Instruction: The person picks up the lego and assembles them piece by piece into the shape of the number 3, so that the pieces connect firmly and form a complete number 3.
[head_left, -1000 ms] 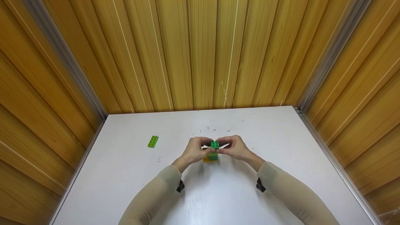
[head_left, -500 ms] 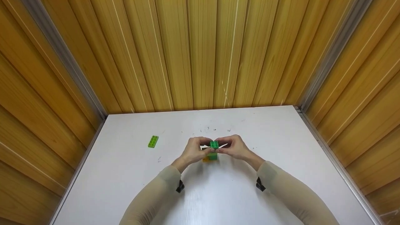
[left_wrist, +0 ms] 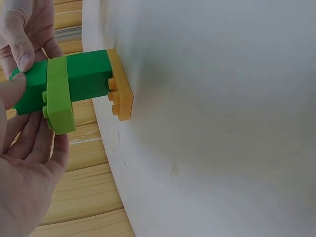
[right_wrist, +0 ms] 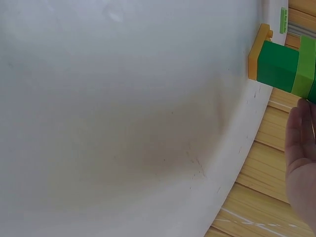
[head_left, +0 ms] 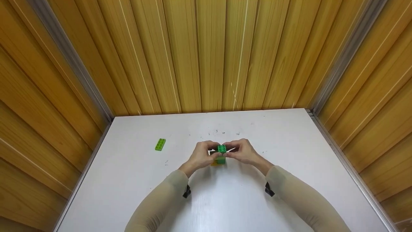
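A stack of blocks stands on the white table between both hands. In the left wrist view it has an orange plate [left_wrist: 122, 89] at its base, a dark green block [left_wrist: 89, 74] on that, a lime plate [left_wrist: 60, 96] and a top green block [left_wrist: 33, 86]. The left hand [head_left: 201, 155] grips the top block [head_left: 222, 148] between thumb and fingers from the left. From the right, the right hand [head_left: 243, 152] pinches the same block. The orange plate and lime plate jut out toward the left, under the left hand.
A lime plate [head_left: 160, 144] with studs lies on the white table [head_left: 135, 180], left of the hands. Wood-patterned walls [head_left: 209, 58] rise behind the table and at both sides, with grey metal strips at the corners.
The head view has shifted slightly. Both hands keep their hold on the top green block, and the stack shows no clear movement.
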`<state>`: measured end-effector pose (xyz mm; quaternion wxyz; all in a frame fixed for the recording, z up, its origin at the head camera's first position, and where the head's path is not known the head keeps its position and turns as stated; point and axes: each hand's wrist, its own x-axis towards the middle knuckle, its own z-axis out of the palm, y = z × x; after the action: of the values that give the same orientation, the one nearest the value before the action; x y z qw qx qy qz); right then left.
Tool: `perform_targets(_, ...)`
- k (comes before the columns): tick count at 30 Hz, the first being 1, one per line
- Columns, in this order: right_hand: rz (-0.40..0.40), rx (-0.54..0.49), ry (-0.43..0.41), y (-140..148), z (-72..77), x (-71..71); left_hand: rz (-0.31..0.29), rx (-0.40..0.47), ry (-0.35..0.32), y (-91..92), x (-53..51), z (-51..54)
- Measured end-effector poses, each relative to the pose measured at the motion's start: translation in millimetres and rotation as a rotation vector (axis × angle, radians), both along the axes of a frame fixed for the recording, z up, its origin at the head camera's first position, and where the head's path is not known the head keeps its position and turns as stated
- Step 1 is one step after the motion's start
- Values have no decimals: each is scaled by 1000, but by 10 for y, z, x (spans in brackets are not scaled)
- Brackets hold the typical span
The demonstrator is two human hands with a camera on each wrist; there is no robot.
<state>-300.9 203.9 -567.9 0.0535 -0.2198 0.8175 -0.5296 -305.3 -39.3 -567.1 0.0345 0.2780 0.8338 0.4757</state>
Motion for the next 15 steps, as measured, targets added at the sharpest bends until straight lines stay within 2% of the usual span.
perform_targets(7, -6, 59, 34, -2, 14, -14, 34, -72, 14, 24, -1, 19)
perform_targets(15, 15, 83, 58, -11, 41, -17, 52, -72, -20, 21, 30, 44)
